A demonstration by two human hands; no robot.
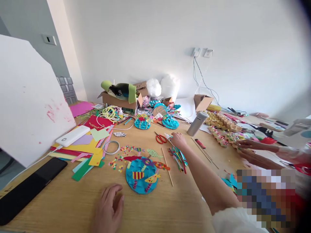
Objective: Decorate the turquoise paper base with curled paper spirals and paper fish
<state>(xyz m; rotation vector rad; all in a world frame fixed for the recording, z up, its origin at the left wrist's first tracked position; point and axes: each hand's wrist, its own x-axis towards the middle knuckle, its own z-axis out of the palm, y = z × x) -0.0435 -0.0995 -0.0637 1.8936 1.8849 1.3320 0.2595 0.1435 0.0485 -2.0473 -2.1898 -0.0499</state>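
Note:
My left hand (109, 207) rests on the table's near side, fingers loosely curved and thumb apart, with nothing in it. Just beyond it lies a round blue craft disc (142, 186) decorated with colourful paper fish. My right hand (178, 140) reaches far forward, its fingers closed round a small white glue bottle (168, 136), mostly hidden by the hand. Orange-handled scissors (160, 138) lie left of that hand. Below it are a bundle of coloured strips (178, 158) and a thin wooden stick (167, 168). Colourful paper dots (127, 149) are scattered behind the disc.
Coloured paper sheets (97, 155), a roll of tape (111, 147), a white power bank (73, 135) and a black phone (31, 194) lie left. A grey flask (197, 124) stands behind my right hand. Another person's hands (257, 150) work at the right. Cardboard boxes stand behind.

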